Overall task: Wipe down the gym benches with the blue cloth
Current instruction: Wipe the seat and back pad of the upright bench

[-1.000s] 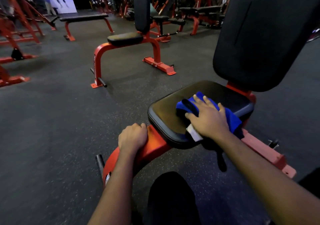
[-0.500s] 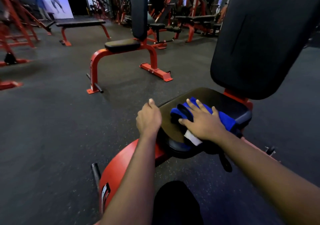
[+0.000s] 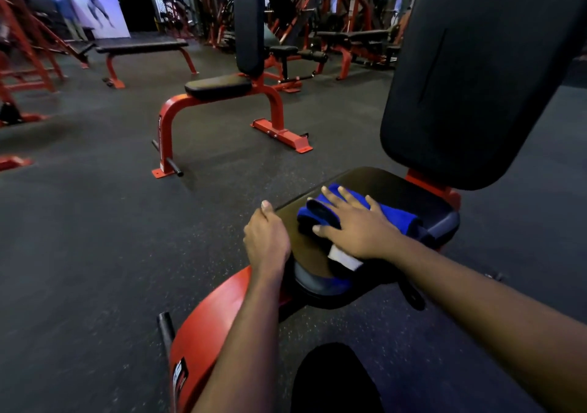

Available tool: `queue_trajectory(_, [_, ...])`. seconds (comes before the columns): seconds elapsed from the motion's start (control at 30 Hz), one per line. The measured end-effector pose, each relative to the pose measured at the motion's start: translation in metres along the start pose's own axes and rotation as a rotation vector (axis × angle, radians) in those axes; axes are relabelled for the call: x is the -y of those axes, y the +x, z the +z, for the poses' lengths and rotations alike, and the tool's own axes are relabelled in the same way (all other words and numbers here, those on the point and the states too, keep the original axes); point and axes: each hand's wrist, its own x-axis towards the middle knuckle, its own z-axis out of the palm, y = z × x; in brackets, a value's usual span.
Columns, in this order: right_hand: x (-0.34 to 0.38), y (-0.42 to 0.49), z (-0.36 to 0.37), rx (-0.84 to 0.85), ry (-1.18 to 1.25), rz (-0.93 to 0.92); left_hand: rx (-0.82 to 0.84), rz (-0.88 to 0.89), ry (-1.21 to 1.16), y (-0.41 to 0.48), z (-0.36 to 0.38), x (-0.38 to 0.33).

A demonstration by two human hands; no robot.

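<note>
R hand, fingers flat & spread, presses the blue cloth on the seat pad, cloth lying long-ways left to right w/ bare pad ahead, while L hand curls on the pad's left edge.

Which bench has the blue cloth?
The nearest red-framed bench with a black padded seat, where the right hand presses the blue cloth. The upright bench and flat bench behind carry none.
</note>
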Motion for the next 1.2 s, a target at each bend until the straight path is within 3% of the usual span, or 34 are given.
queue_trajectory(0.07, [-0.007,-0.001,-0.005,0.008,0.019,-0.025,-0.011,-0.007,-0.022,0.003,0.002,0.005])
queue_trajectory(0.3, [-0.011,0.09,-0.017,0.017,-0.033,0.136,-0.044,-0.031,-0.039,0.003,0.007,0.004])
queue_trajectory(0.5, [-0.047,0.067,-0.01,0.016,0.049,-0.254,-0.039,-0.053,-0.017,0.006,0.01,0.008])
queue_trajectory(0.7, [-0.035,0.118,-0.021,0.025,-0.031,0.045,-0.058,-0.059,-0.045,0.013,0.014,0.013])
queue_trajectory(0.8, [-0.011,0.11,-0.007,0.017,-0.031,-0.149,-0.063,-0.063,-0.06,0.014,0.014,0.017])
queue_trajectory(0.9, [-0.036,0.08,-0.002,0.004,0.074,-0.38,-0.059,-0.068,-0.063,0.016,0.015,0.018])
queue_trajectory(0.97, [-0.06,0.073,-0.008,0.036,0.087,-0.441,-0.065,-0.074,-0.067,0.016,0.014,0.018])
queue_trajectory(1.13, [-0.048,0.108,-0.013,-0.005,0.036,-0.125,-0.076,-0.059,-0.092,0.014,0.013,0.017])
queue_trajectory(1.2, [-0.026,0.107,-0.01,0.011,0.033,-0.12,-0.068,-0.059,-0.096,0.011,0.012,0.017])
